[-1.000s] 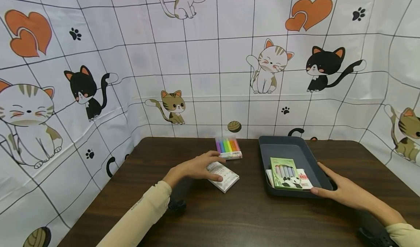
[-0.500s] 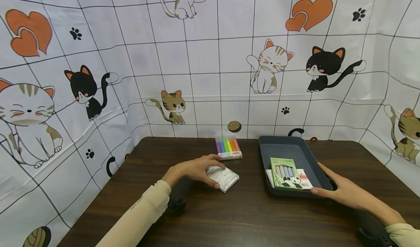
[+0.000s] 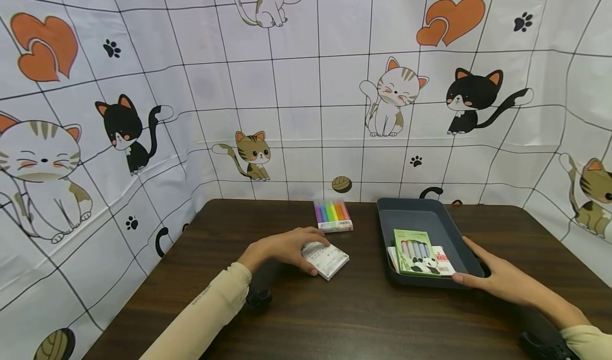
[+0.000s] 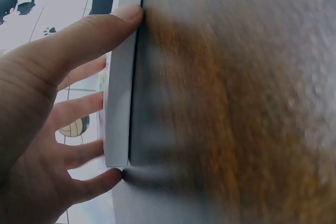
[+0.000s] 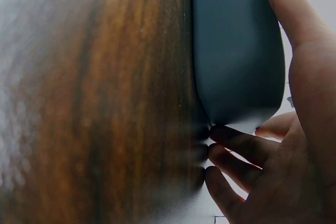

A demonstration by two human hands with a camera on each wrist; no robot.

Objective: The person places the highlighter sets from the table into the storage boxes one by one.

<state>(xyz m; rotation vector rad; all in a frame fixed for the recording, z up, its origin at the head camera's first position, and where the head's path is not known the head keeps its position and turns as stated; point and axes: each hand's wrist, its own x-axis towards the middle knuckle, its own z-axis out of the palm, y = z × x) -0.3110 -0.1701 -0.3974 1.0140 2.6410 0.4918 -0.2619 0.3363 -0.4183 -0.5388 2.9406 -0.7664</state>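
My left hand (image 3: 287, 249) spans a flat white box (image 3: 331, 262) with small print, which lies on the table left of the tray. In the left wrist view, the thumb presses the side of this box and the other fingers curl over its face and far end. At the right, my right hand (image 3: 502, 279) grips the near right corner of a dark grey tray (image 3: 413, 211), thumb at the rim and fingers low against the outside. Inside the tray, a green box (image 3: 414, 249) with pens and a panda pictured on it lies over a white and red box (image 3: 445, 263).
A clear pack of coloured markers (image 3: 333, 215) lies beyond the white box, toward the back edge of the dark wooden table (image 3: 344, 323). Behind the table hangs a white grid cloth (image 3: 296, 94) printed with cats.
The left thumb and fingers have drawn in around the white box, which stays nearly in place. My right hand and the tray have not moved.
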